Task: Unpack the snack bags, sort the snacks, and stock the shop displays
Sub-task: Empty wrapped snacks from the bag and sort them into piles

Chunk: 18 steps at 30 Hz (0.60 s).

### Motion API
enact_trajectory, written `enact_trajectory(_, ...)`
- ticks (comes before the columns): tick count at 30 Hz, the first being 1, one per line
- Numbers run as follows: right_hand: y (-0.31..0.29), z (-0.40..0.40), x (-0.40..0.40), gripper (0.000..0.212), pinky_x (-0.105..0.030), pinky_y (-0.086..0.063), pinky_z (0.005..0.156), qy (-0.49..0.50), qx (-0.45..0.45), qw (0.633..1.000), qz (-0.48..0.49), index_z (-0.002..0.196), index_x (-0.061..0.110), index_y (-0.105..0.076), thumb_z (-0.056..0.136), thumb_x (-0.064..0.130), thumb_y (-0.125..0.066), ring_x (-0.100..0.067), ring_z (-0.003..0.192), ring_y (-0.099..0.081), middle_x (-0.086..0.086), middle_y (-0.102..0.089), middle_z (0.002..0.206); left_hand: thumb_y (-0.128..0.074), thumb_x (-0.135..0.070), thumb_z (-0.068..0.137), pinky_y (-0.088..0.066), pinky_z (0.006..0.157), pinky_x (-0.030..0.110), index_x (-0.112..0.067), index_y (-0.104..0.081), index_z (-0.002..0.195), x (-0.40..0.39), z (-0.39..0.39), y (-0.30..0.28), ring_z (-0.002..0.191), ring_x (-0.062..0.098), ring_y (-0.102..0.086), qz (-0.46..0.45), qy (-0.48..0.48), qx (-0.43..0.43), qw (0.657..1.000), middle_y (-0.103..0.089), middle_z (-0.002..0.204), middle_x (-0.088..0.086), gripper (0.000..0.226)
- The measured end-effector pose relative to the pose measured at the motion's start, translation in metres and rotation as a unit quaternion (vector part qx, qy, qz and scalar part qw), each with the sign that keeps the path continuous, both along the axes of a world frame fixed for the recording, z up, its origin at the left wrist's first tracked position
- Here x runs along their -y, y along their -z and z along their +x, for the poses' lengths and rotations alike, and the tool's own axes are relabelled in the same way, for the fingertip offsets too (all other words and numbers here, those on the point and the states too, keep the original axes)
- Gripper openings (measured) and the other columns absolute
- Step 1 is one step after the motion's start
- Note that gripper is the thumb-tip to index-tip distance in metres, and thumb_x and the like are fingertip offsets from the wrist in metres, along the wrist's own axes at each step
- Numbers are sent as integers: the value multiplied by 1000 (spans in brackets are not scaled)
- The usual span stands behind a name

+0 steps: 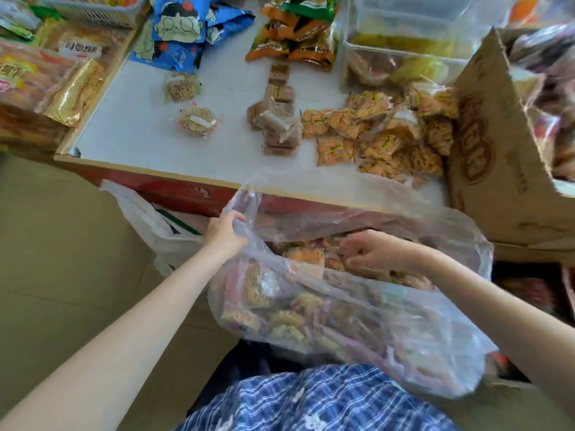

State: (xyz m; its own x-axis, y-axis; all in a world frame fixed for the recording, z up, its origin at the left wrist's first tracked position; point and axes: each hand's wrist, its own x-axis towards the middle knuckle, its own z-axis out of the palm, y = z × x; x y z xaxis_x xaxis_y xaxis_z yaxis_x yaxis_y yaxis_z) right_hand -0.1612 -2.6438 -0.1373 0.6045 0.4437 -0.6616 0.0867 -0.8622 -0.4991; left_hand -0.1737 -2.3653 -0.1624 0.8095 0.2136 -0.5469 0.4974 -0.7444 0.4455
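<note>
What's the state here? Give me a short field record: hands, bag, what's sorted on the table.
left hand: left hand grips the rim of the clear plastic bag, holding it open
right hand: right hand inside the bag mouth, fingers curled among the snack packs; a firm grip cannot be told
bag contents: many small wrapped snacks
table: white tabletop
sorted groups: orange snack packs, brown wrapped blocks, two single nut bars
right of table: cardboard box

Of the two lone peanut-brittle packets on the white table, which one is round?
The nearer packet, with a white label across it, is round. The farther packet, closer to the blue cartoon bags, is square.
</note>
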Motion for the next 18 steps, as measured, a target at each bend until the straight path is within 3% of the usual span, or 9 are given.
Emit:
enact_trajectory(3, 18, -40, 2, 32, -25, -46, 83, -52, -60, 997, -20, 116, 18, -60, 88, 32, -64, -13, 97, -57, 3, -62, 112, -54, 2, 85, -37, 50, 22, -18, -42, 136, 0, -13, 4, 71, 24, -56, 6, 82, -3, 997, -37, 142, 11, 56)
enact_trajectory(5, 27, -51, -1, 38, -20, -46, 82, -33, -52, 998, -8, 118, 16, -58, 86, 36, -65, -11, 98, -56, 3, -61, 116, -53, 4, 86, -38, 48, 20, -17, -32, 144, -5, -23, 6, 87, 28, -61, 34, 143, -22, 989, -27, 151, 5, 65)
enact_trajectory(8, 41, -47, -14, 52, -27, -44, 96, 62, 20, 998, 17, 129, 14, -51, 85, 40, -64, -17, 114, -53, 0, -54, 129, -54, 3, 87, -51, 69, 30, -21, -23, 148, -17, -34, 11, 106, 27, -58, 80, 209, -68, 972, -17, 156, 5, 72)
enact_trajectory(11, 62, -31, -39, 68, -33, -37, 102, 102, 65, 993, 13, 141, 13, -37, 84, 36, -67, -25, 127, -43, -9, -44, 141, -56, -3, 87, -44, 60, 22, -21, -16, 150, -24, -41, 10, 108, 26, -57, 82, 239, -113, 961, -10, 158, 5, 77)
enact_trajectory(13, 78, -25, -53, 79, -41, -33, 108, 64, 77, 994, -32, 146, 14, -27, 83, 32, -69, -30, 133, -35, -10, -37, 146, -58, -2, 84, -45, 57, 21, -19, -12, 150, -25, -43, 7, 111, 27, -56, 71, 245, -125, 959, -8, 158, 4, 83)
enact_trajectory(14, 84, -25, -59, 80, -45, -30, 110, 26, 86, 994, -69, 148, 14, -23, 83, 29, -68, -32, 135, -31, -10, -35, 147, -60, -2, 84, -47, 61, 22, -18, -13, 150, -26, -42, 6, 115, 27, -54, 66, 237, -118, 962, -9, 158, 4, 83)
enact_trajectory(16, 88, -28, -64, 70, -46, -33, 105, -27, 126, 984, -121, 145, 11, -25, 86, 18, -62, -34, 130, -33, -13, -38, 141, -61, -5, 84, -46, 80, 22, -17, -19, 149, -27, -37, 2, 128, 25, -44, 58, 206, -74, 974, -13, 157, 4, 79)
enact_trajectory(18, 89, -29, -60, 48, -39, -41, 90, -20, 148, 982, -119, 132, 7, -41, 86, 4, -55, -34, 119, -43, -15, -46, 128, -61, -6, 85, -41, 91, 25, -17, -26, 147, -26, -28, -1, 133, 22, -36, 46, 181, -22, 982, -19, 155, 3, 72)
